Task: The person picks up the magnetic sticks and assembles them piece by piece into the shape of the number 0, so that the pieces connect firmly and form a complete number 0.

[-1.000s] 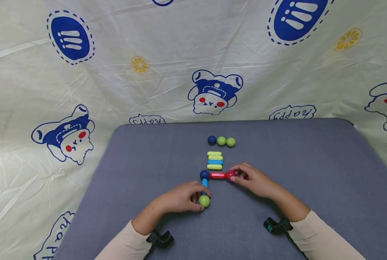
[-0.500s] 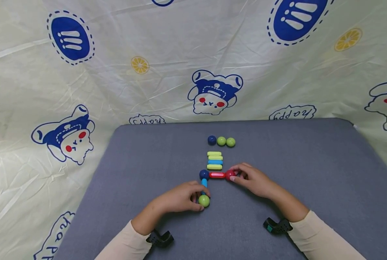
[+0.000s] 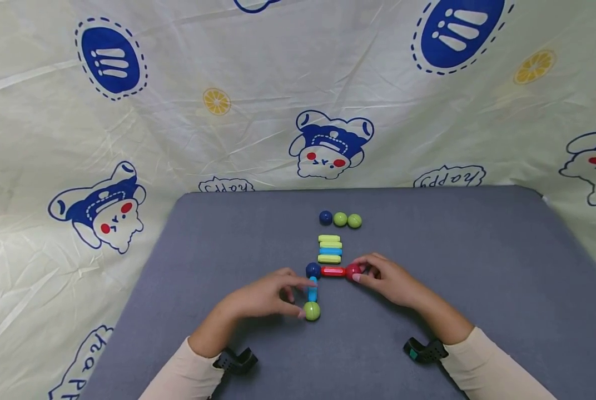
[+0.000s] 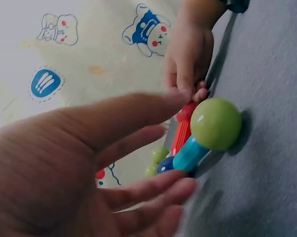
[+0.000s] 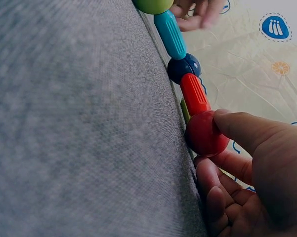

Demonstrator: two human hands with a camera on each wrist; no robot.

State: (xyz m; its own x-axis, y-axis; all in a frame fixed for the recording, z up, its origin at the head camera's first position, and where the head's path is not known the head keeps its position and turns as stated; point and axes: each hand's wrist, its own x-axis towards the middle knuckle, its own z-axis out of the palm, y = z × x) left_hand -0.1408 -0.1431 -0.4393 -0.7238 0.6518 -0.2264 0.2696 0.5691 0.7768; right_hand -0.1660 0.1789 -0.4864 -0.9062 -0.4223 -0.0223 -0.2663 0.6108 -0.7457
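Note:
On the grey mat (image 3: 478, 266) lies an L-shaped chain: green ball (image 3: 311, 311), light blue rod (image 3: 312, 290), dark blue ball (image 3: 313, 270), red rod (image 3: 333, 271), red ball (image 3: 353, 271). My left hand (image 3: 298, 297) hovers just left of the green ball (image 4: 216, 123) and the blue rod with its fingers spread, holding nothing. My right hand (image 3: 365, 273) pinches the red ball (image 5: 206, 134) between thumb and fingers at the chain's right end.
Behind the chain sits a stack of yellow-green and blue rods (image 3: 330, 248). Farther back is a row of one dark blue ball (image 3: 325, 218) and two green balls (image 3: 347, 220). A printed cloth (image 3: 278, 83) hangs behind and around the mat.
My left hand has let go of the green ball and drawn back slightly to the left, fingers spreading. The right hand keeps its hold on the red ball.

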